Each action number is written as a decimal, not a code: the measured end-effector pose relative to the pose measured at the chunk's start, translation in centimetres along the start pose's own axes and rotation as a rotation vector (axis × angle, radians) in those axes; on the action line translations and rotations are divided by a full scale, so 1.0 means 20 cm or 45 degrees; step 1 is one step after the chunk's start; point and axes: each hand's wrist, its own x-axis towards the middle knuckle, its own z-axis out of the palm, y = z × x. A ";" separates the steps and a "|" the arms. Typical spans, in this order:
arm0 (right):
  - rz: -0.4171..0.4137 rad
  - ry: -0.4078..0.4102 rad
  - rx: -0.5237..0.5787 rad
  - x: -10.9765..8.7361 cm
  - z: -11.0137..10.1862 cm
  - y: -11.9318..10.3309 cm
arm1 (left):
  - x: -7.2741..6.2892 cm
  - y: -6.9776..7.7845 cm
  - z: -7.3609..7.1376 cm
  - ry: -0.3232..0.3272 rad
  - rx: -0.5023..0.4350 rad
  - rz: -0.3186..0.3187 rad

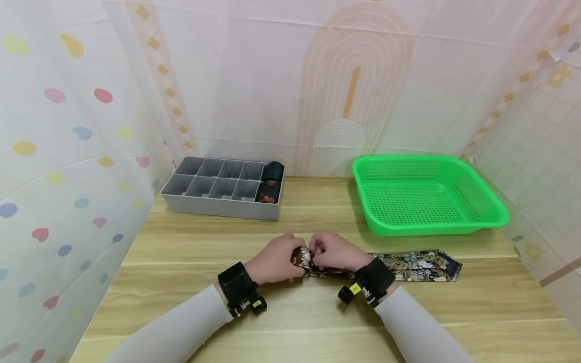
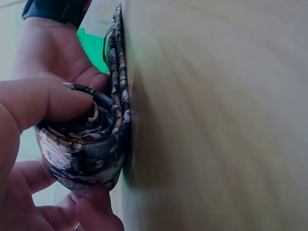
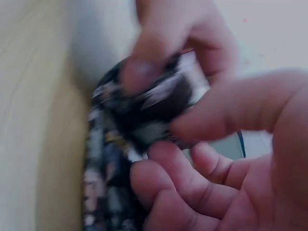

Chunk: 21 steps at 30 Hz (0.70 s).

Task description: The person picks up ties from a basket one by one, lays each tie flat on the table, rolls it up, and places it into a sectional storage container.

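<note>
A dark floral necktie (image 1: 417, 264) lies partly rolled on the wooden table, its flat length stretching right to a pointed end. My left hand (image 1: 277, 259) grips the roll (image 2: 82, 154) from the left, thumb across its coiled edge and fingers round the far side. From the right, my right hand (image 1: 338, 252) pinches fabric at the roll between thumb and curled fingers, as the right wrist view shows with some blur. Beneath the right hand and wrist, part of the tie's length is hidden.
At the back left stands a grey divided box (image 1: 222, 209); its right-hand column holds a dark rolled tie (image 1: 273, 170) and a dark roll with orange flowers (image 1: 269, 192). A green plastic basket (image 1: 436, 230) sits at the back right, near the curtain (image 1: 254, 75).
</note>
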 end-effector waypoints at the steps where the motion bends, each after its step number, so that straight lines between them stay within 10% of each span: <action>1: 0.011 -0.022 0.079 0.00 -0.01 0.00 | 0.00 0.00 0.00 -0.002 0.012 0.004; 21: 0.101 -0.094 0.187 -0.03 -0.07 0.00 | -0.01 0.01 0.01 -0.074 0.097 -0.053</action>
